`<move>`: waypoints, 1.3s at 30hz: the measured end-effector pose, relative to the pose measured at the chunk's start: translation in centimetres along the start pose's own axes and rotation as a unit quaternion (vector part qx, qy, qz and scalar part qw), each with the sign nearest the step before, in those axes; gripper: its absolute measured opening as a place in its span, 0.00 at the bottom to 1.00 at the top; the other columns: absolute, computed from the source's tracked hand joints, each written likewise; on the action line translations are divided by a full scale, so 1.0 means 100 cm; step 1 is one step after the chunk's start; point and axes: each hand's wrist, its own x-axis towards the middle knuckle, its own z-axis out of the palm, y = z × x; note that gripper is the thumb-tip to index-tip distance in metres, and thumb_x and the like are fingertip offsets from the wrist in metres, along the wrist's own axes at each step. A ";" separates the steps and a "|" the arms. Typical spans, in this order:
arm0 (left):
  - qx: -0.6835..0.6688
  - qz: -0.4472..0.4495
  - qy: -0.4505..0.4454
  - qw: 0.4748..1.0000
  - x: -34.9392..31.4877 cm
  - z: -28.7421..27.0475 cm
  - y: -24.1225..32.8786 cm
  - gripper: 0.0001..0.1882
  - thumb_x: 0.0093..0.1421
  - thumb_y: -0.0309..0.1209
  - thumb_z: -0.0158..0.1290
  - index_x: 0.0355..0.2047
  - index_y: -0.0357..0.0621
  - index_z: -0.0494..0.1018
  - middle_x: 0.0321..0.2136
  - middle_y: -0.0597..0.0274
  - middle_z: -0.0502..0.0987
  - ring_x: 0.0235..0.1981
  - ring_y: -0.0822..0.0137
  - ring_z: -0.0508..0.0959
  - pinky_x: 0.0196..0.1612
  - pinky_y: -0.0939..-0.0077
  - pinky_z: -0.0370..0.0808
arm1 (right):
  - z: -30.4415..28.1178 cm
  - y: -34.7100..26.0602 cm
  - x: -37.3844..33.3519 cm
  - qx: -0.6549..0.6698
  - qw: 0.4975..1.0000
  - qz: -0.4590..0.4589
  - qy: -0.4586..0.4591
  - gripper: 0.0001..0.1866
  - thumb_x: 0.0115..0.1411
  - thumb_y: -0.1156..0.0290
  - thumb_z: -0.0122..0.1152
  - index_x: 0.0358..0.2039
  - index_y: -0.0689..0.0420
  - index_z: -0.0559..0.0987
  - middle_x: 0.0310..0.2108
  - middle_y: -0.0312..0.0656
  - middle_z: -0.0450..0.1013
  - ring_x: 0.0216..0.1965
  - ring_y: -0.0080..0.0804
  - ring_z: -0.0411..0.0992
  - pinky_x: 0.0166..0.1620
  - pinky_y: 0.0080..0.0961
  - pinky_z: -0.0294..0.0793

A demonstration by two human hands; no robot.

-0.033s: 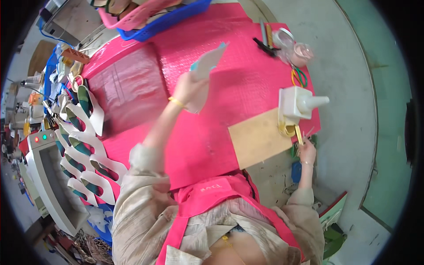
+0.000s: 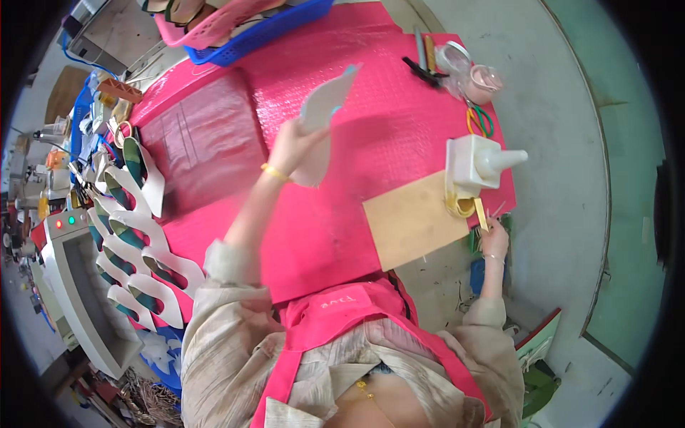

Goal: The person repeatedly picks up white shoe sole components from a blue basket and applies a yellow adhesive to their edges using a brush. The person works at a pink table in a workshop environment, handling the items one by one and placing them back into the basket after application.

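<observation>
My left hand [image 2: 291,148] is closed round a white insole-shaped piece [image 2: 314,153] with light blue patches at its edges, held above the pink-covered table [image 2: 321,235]. Down at the table's right edge, my right hand [image 2: 494,239] has its fingers pinched at the lower end of a flat yellow strip [image 2: 481,212]. Just above the strip is a white bottle [image 2: 465,164] with a cone-shaped nozzle pointing right. A yellow ring-shaped piece [image 2: 460,207] shows at the bottle's lower side. Beside the bottle lies a tan board [image 2: 414,222].
White shoe uppers with green lining [image 2: 146,235] hang in rows at the left edge. Scissors [image 2: 480,120], jars [image 2: 482,83] and black-handled tools [image 2: 424,71] lie at the far right. Pink and blue baskets [image 2: 257,32] stand at the far edge, a grey machine [image 2: 85,285] at left.
My left hand and the white piece have shifted slightly left, and the piece's broad face shows more. My right hand stays by the yellow strip. The whole view has moved a little.
</observation>
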 end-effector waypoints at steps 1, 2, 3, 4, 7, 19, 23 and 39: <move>-0.045 -0.016 0.023 0.999 -0.019 0.007 0.009 0.13 0.51 0.32 0.51 0.32 0.33 0.71 0.20 0.60 0.74 0.21 0.71 0.74 0.26 0.75 0.71 | 0.000 0.011 0.008 0.018 1.000 -0.020 -0.012 0.13 0.42 0.76 0.59 0.32 0.59 0.73 0.24 0.50 0.71 0.28 0.43 0.71 0.32 0.33 0.68; -0.088 -0.032 0.048 0.994 -0.041 0.015 0.019 0.14 0.51 0.33 0.52 0.33 0.33 0.71 0.22 0.61 0.74 0.22 0.73 0.73 0.26 0.76 0.70 | 0.001 0.022 0.014 0.037 0.998 -0.040 -0.025 0.12 0.43 0.74 0.60 0.32 0.58 0.73 0.24 0.50 0.71 0.28 0.44 0.70 0.32 0.34 0.68; -0.131 -0.058 0.065 0.988 -0.062 0.024 0.021 0.14 0.51 0.33 0.52 0.33 0.34 0.71 0.22 0.62 0.74 0.22 0.74 0.73 0.26 0.77 0.70 | 0.001 0.034 0.014 0.054 0.996 -0.063 -0.039 0.12 0.43 0.73 0.60 0.31 0.58 0.73 0.24 0.50 0.71 0.29 0.46 0.70 0.32 0.35 0.68; -0.174 -0.082 0.086 0.977 -0.080 0.033 0.022 0.14 0.52 0.33 0.51 0.33 0.34 0.71 0.23 0.63 0.74 0.22 0.74 0.73 0.26 0.78 0.69 | 0.000 0.037 0.011 0.070 0.993 -0.075 -0.062 0.12 0.43 0.73 0.60 0.31 0.58 0.73 0.24 0.50 0.71 0.29 0.46 0.70 0.32 0.36 0.68; -0.240 -0.148 0.133 0.950 -0.135 0.059 0.013 0.13 0.53 0.35 0.49 0.32 0.35 0.72 0.23 0.64 0.73 0.22 0.75 0.72 0.25 0.80 0.68 | 0.002 0.038 0.005 0.090 0.984 -0.133 -0.074 0.11 0.43 0.72 0.59 0.30 0.58 0.73 0.24 0.49 0.70 0.29 0.47 0.69 0.33 0.39 0.67; -0.524 -0.195 0.191 0.807 -0.235 0.170 -0.028 0.15 0.58 0.34 0.41 0.41 0.37 0.66 0.33 0.58 0.74 0.33 0.67 0.75 0.36 0.73 0.72 | 0.005 0.058 0.036 0.005 0.956 -0.292 -0.017 0.10 0.47 0.71 0.55 0.32 0.51 0.74 0.28 0.44 0.67 0.30 0.45 0.69 0.31 0.39 0.68; -0.608 -0.180 0.212 0.744 -0.244 0.170 -0.074 0.17 0.59 0.36 0.39 0.44 0.38 0.64 0.37 0.55 0.72 0.38 0.63 0.72 0.41 0.66 0.69 | 0.019 0.067 0.025 0.032 0.956 -0.290 0.033 0.10 0.47 0.72 0.54 0.33 0.52 0.75 0.28 0.46 0.67 0.31 0.47 0.68 0.31 0.41 0.68; -0.661 -0.189 0.284 0.669 -0.282 0.136 -0.153 0.19 0.59 0.33 0.39 0.48 0.35 0.59 0.44 0.51 0.68 0.45 0.57 0.69 0.50 0.62 0.65 | 0.120 -0.149 -0.095 0.200 0.830 -0.464 -0.238 0.09 0.46 0.69 0.58 0.31 0.55 0.77 0.25 0.45 0.70 0.29 0.39 0.70 0.34 0.29 0.68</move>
